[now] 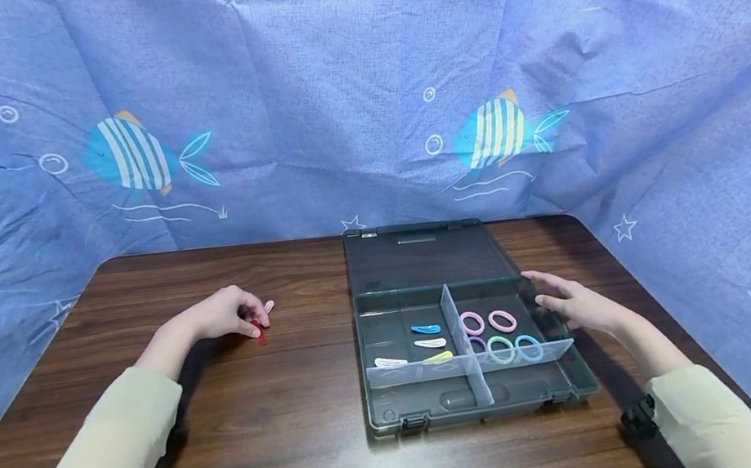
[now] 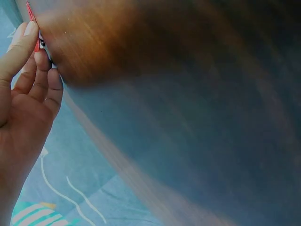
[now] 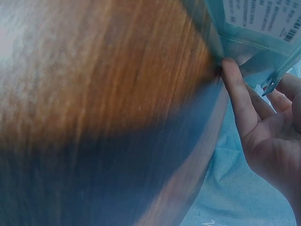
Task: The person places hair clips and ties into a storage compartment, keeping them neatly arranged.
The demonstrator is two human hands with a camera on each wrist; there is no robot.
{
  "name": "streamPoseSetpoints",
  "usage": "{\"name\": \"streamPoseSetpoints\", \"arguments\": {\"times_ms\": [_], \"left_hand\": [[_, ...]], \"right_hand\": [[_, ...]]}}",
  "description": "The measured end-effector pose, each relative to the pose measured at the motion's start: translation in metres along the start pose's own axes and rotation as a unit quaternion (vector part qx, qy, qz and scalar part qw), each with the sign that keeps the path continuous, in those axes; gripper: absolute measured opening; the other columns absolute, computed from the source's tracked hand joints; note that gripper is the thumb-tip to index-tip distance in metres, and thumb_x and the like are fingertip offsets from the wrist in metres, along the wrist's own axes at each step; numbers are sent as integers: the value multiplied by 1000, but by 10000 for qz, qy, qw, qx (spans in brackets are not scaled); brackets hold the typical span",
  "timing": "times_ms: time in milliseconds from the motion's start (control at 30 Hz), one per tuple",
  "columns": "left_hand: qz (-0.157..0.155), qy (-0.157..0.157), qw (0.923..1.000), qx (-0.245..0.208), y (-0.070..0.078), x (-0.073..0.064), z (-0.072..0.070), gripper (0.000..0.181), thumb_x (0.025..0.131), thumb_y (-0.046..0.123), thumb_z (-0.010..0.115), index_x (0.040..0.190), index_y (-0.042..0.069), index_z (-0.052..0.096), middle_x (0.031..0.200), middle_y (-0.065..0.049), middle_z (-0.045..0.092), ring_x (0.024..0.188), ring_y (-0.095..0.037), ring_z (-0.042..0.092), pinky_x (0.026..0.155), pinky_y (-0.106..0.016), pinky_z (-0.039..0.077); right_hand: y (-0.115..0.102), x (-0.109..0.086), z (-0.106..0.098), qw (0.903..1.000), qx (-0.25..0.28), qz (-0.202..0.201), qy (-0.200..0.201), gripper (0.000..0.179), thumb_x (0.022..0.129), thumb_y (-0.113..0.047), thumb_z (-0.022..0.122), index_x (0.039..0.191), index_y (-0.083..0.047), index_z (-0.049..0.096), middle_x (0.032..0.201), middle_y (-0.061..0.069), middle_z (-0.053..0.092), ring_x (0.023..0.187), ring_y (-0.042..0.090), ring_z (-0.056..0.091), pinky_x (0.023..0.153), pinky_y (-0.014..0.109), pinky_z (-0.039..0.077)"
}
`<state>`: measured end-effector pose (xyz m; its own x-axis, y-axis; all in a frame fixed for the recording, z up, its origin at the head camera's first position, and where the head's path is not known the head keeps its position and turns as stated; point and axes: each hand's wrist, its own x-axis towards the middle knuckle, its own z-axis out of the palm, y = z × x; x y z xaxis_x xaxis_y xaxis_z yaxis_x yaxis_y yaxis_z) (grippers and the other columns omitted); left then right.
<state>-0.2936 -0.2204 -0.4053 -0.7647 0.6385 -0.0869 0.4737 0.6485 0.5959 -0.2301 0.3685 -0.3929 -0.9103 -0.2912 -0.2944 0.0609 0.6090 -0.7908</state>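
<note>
In the head view, my left hand [image 1: 228,312] pinches a red hair clip [image 1: 261,339] at the left of the table. The left wrist view shows the red clip [image 2: 31,12] between thumb and fingertips. Just beyond that hand lies a pink hair clip [image 1: 269,305], partly hidden by the fingers. A dark see-through divided box [image 1: 433,398] stands with its lid [image 1: 424,259] laid back. My right hand [image 1: 578,308] rests at the box's right wall, fingers loosely extended; the right wrist view shows fingertips [image 3: 230,66] beside its side.
The back left compartment holds a blue clip [image 1: 425,329], white clips [image 1: 430,343] and a yellow clip [image 1: 438,358]. Back right are several hair ties, among them a green one [image 1: 502,349]. A patterned blue cloth [image 1: 351,89] hangs behind the wooden table [image 1: 273,466].
</note>
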Motion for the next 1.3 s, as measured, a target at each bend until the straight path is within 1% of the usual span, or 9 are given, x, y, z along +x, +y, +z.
{"name": "streamPoseSetpoints", "arguments": {"times_ms": [167,267,333,433,533,633,800,1067,1300], "left_hand": [[175,-27,9998,53,-3,-1,0,4,81,14,73,84,12,71,80,6,67,73,-9,51,69,-24,42],[210,4,9998,-5,-4,0,1,7,84,19,71,85,12,72,80,7,67,72,-8,50,68,-23,42],[253,38,9996,-111,-4,1,1,7,85,19,70,85,12,72,77,6,66,72,-7,51,67,-23,42],[320,137,9991,-261,-1,3,1,5,86,16,69,84,12,72,79,5,67,78,-6,56,68,-22,44],[449,208,9981,-379,3,5,0,5,86,14,68,85,11,72,81,0,68,77,-10,58,66,-23,45],[447,184,9976,-494,9,7,-1,7,88,15,66,87,10,71,81,-5,68,66,-18,56,60,-24,46],[356,146,9975,-593,21,9,-3,9,89,17,65,90,9,70,79,-11,66,64,-27,56,56,-25,46],[339,297,9955,-833,35,12,-1,14,89,18,65,91,5,68,78,-16,63,55,-12,49,50,-24,42],[234,552,9898,-1289,49,16,0,14,89,16,65,93,2,66,77,-19,61,45,-13,42,43,-24,36]], "right_hand": [[-1,-1,0,9999,110,-56,-42,56,101,-21,42,151,-17,17,151,28,15,127,50,36,82,57,48],[-3,-2,0,9998,172,-89,-65,57,101,-20,43,151,-16,16,150,29,15,126,50,37,82,57,49],[-3,-2,0,9998,181,-96,-68,57,101,-21,43,151,-15,16,150,29,15,126,50,37,82,57,49],[-4,-3,1,9998,160,-84,-63,57,101,-22,43,151,-16,16,151,28,15,127,49,37,82,57,49],[-4,-3,1,9999,120,-72,-57,57,101,-22,43,151,-16,16,150,28,16,127,49,37,82,58,48],[-3,-3,0,9999,106,-82,-79,57,101,-22,43,151,-16,15,150,29,17,127,50,36,83,59,47],[-2,-2,-1,9998,161,-39,-63,57,101,-21,43,151,-17,16,150,28,17,128,50,36,83,58,47],[-2,-2,-1,9997,214,-49,-90,57,101,-22,43,151,-17,16,150,29,16,126,49,38,82,56,49],[-3,-2,-1,9999,121,-55,-78,58,101,-23,43,151,-17,16,150,29,17,126,49,37,83,58,48]]}}
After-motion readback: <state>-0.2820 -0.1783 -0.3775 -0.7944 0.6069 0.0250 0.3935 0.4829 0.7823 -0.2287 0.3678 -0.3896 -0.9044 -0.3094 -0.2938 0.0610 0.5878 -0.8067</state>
